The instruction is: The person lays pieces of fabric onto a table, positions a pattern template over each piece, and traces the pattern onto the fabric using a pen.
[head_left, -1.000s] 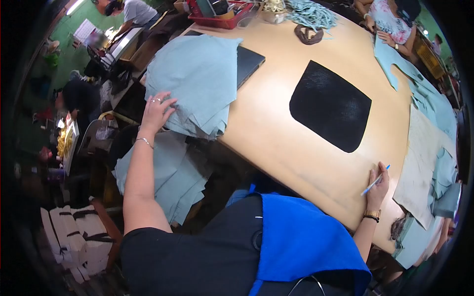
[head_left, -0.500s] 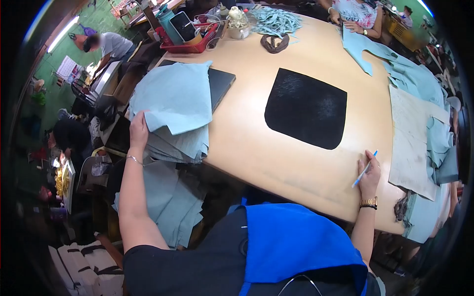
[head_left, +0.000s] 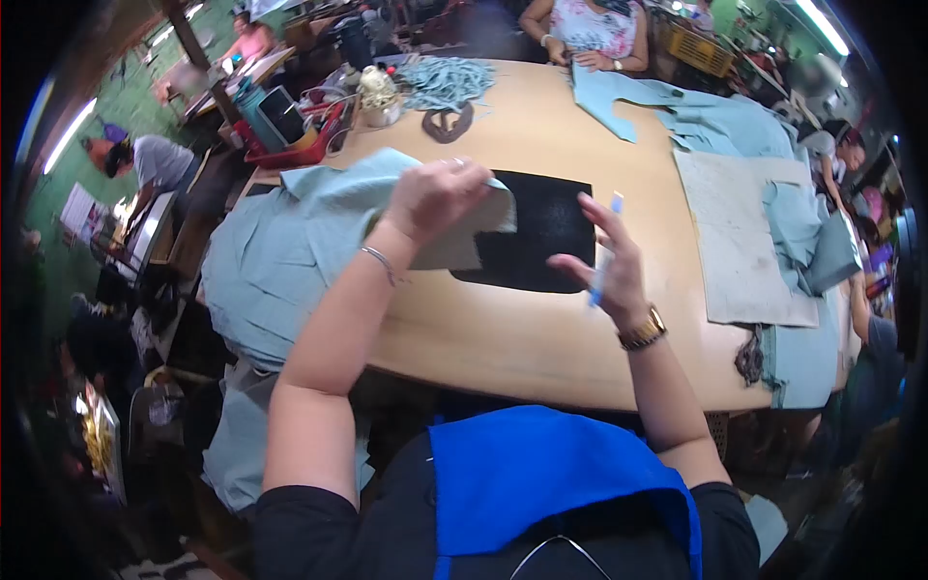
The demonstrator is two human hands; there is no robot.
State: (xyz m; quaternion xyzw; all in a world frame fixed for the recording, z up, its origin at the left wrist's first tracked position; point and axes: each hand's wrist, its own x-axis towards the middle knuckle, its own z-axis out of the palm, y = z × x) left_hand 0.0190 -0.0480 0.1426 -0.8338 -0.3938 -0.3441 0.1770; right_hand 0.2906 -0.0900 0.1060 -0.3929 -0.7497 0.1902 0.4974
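Observation:
My left hand (head_left: 435, 198) is closed on the edge of a light blue leather sheet (head_left: 338, 198), lifting it so its greyish underside (head_left: 449, 253) shows. This sheet stretches from a pile of similar sheets (head_left: 266, 290) at the table's left side. Beneath its raised end lies a black panel (head_left: 546, 232), partly covered, flat on the table. To the right of that panel hovers my right hand (head_left: 619, 266), its thumb and fingers spread apart, with a blue-and-white pen (head_left: 603, 266) held against it.
The table (head_left: 541, 353) also bears a red basket (head_left: 309, 150), light blue strips (head_left: 445, 82), a dark ring-shaped item (head_left: 447, 124) and a large pale sheet (head_left: 739, 251). Across the table, a person in a floral top (head_left: 594, 29) handles light blue material (head_left: 609, 101).
My left hand has carried the sheet's edge rightward from the pile, over part of the black panel. My right hand has risen from the table's right side toward the panel, keeping the pen.

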